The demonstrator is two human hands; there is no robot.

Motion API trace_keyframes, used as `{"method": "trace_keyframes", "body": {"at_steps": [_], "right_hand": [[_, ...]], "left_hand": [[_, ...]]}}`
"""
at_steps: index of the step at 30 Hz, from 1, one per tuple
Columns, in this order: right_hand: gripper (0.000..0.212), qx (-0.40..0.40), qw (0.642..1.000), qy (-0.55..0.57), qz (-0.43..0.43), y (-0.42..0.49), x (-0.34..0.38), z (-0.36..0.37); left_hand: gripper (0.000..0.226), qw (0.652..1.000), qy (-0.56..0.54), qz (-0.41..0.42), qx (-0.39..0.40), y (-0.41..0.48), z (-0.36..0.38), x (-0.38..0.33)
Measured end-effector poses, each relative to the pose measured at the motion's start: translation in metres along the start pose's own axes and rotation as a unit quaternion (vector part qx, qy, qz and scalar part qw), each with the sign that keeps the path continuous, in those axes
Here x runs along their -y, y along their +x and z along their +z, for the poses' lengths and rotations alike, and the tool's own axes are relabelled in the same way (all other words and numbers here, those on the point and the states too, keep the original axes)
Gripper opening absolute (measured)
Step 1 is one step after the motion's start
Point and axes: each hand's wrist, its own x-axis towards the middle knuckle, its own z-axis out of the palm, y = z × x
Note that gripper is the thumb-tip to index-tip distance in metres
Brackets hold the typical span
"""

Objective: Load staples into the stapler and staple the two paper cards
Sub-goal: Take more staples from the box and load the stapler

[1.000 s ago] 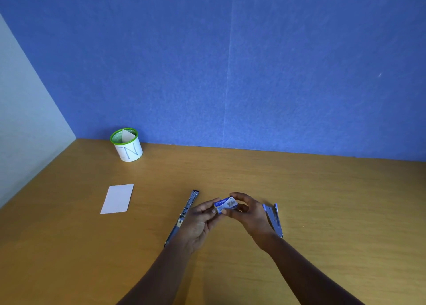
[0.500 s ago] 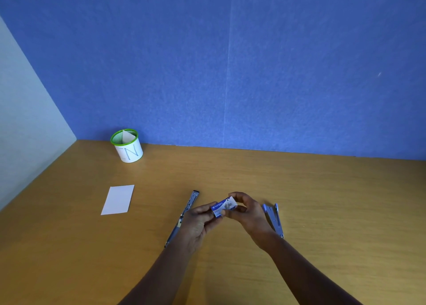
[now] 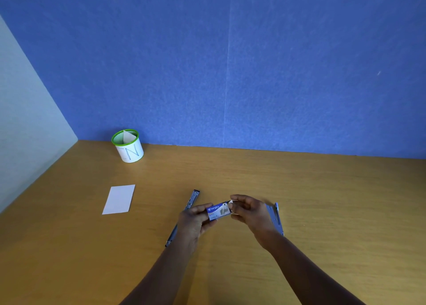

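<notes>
A small blue and white staple box (image 3: 218, 210) is held between both hands above the wooden desk (image 3: 322, 201). My left hand (image 3: 193, 224) pinches its left end; my right hand (image 3: 251, 214) grips its right end, where a white flap shows. A long thin metal stapler part (image 3: 192, 199) lies on the desk behind my left hand, partly hidden by it. The blue stapler body (image 3: 275, 216) lies just right of my right hand. A white paper card (image 3: 119, 199) rests flat at the left; whether a second card lies under it cannot be told.
A white cup with a green rim (image 3: 128, 146), holding a folded paper, stands at the back left by the blue wall (image 3: 230, 62). A pale side wall (image 3: 25, 131) borders the desk on the left.
The staple box has tilted slightly and a white flap now shows at its right end under my right fingers. Both hands stay in the same place.
</notes>
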Motion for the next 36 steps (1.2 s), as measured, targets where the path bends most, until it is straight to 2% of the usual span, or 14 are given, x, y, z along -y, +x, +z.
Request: {"method": "trace_keyframes", "body": {"at_steps": [6, 11, 16, 25, 27, 31, 36], "right_hand": [[0.016, 0.005, 1.000, -0.022, -0.016, -0.002, 0.002, 0.002], [0.024, 0.008, 1.000, -0.004, -0.011, -0.004, 0.004, 0.003], [0.009, 0.004, 1.000, 0.003, -0.005, -0.004, 0.004, 0.003], [0.014, -0.029, 0.995, 0.082, 0.053, -0.001, -0.001, 0.003], [0.016, -0.034, 0.993, 0.092, 0.062, 0.000, -0.001, 0.004], [0.024, -0.020, 0.984, 0.144, 0.106, 0.000, -0.003, 0.005], [0.028, 0.014, 0.976, 0.148, 0.160, 0.000, -0.003, 0.003]], "left_hand": [[0.021, 1.000, 0.004, -0.008, 0.002, 0.002, -0.001, 0.001], [0.026, 1.000, -0.001, -0.008, 0.006, 0.003, -0.002, 0.001], [0.027, 1.000, 0.012, -0.001, 0.006, 0.004, -0.001, 0.001], [0.025, 1.000, -0.006, -0.006, -0.016, 0.002, 0.012, -0.010], [0.024, 1.000, 0.005, 0.010, -0.004, 0.000, 0.015, -0.010], [0.030, 0.988, 0.117, 0.100, 0.025, -0.003, 0.016, -0.005], [0.031, 0.973, 0.182, 0.144, 0.007, -0.002, 0.019, -0.008]]}}
